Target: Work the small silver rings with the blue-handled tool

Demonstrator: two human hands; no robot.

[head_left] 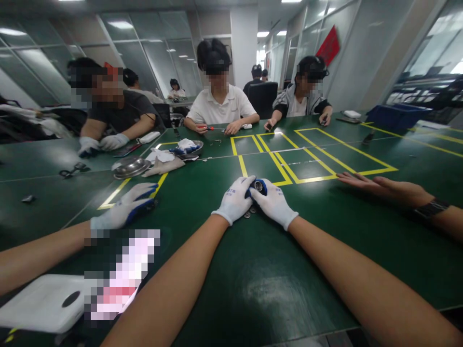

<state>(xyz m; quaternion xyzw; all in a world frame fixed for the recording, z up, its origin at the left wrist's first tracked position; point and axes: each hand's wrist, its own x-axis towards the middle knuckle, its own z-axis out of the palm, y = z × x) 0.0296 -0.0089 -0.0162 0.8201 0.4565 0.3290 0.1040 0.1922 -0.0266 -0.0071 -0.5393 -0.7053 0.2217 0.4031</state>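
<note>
Both of my hands wear white gloves with blue-coated palms and meet above the green table [275, 270]. Between them they grip a small dark round part [258, 185] with a silver ring in its upward-facing end. My left hand [237, 195] closes on its left side, fingertips over the near edge. From the right, my right hand [274, 200] wraps round it, thumb reaching across the front. The gloves hide most of the part, so its exact kind cannot be made out. Several small metal rings [248, 214] lie on the table just beneath my hands.
A neighbour's gloved hand [132, 208] rests at the left, beside a blurred-out bright screen [132, 270] and a white case [43, 301]. At the right is another person's bare hand [390, 189]. Metal bowls [130, 167], cloths, yellow tape [314, 180] and a blue bin [398, 115] lie farther off.
</note>
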